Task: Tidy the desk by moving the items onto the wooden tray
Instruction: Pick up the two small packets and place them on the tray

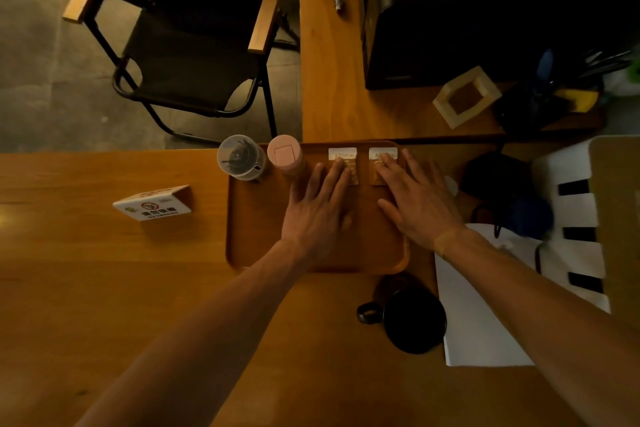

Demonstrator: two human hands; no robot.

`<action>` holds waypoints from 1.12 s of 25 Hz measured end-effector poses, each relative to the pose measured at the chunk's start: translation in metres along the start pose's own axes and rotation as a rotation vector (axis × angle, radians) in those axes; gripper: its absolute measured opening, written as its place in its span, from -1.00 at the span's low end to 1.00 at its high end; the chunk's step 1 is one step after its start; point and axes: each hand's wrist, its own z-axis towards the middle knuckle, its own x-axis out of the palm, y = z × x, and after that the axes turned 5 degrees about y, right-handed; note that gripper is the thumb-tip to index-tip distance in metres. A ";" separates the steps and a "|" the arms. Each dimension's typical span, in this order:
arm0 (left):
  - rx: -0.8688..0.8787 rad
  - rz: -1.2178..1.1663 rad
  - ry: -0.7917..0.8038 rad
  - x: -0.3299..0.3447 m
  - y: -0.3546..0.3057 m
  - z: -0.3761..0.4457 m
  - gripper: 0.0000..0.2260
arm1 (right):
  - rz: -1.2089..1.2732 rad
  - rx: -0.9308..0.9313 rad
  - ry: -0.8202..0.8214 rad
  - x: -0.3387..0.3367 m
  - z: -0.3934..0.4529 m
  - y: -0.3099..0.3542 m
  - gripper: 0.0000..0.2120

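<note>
The wooden tray (256, 246) lies on the desk in front of me. At its far edge lie two small packets side by side, the left packet (343, 154) and the right packet (382, 153). My left hand (318, 211) rests flat with fingertips on the left packet. My right hand (415, 201) lies flat with fingers spread over the right packet. In the tray's far left corner stand a clear lidded cup (239, 158) and a pink lidded bottle (284, 154). A white no-smoking sign (154, 204) stands on the desk left of the tray. A black mug (408, 314) sits just in front of the tray.
White paper (474, 305) lies to the right of the mug. Dark bags (502, 191) and a white slotted chair (571, 218) are at the right. A second desk behind holds a black box (433, 28) and a wooden frame (465, 97). A black chair (187, 45) stands at the far left.
</note>
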 end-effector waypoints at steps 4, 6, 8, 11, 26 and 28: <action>0.003 0.004 0.004 -0.001 0.000 -0.001 -0.36 | 0.009 0.011 0.007 0.000 0.000 0.000 -0.39; 0.009 0.005 -0.007 -0.002 0.001 -0.001 -0.35 | 0.017 0.018 0.011 0.000 0.001 0.001 -0.39; 0.017 -0.020 -0.020 -0.001 0.002 -0.002 -0.34 | 0.021 0.022 0.006 0.001 0.000 0.002 -0.39; 0.032 -0.068 -0.047 0.002 0.005 -0.005 -0.32 | 0.059 0.035 -0.040 0.003 -0.003 0.003 -0.41; -0.033 -0.147 0.202 -0.002 0.031 -0.092 -0.33 | 0.135 0.176 -0.103 -0.026 -0.061 0.056 -0.70; -0.028 -0.131 0.272 -0.012 0.037 -0.105 -0.37 | 0.142 0.193 -0.023 -0.027 -0.074 0.073 -0.70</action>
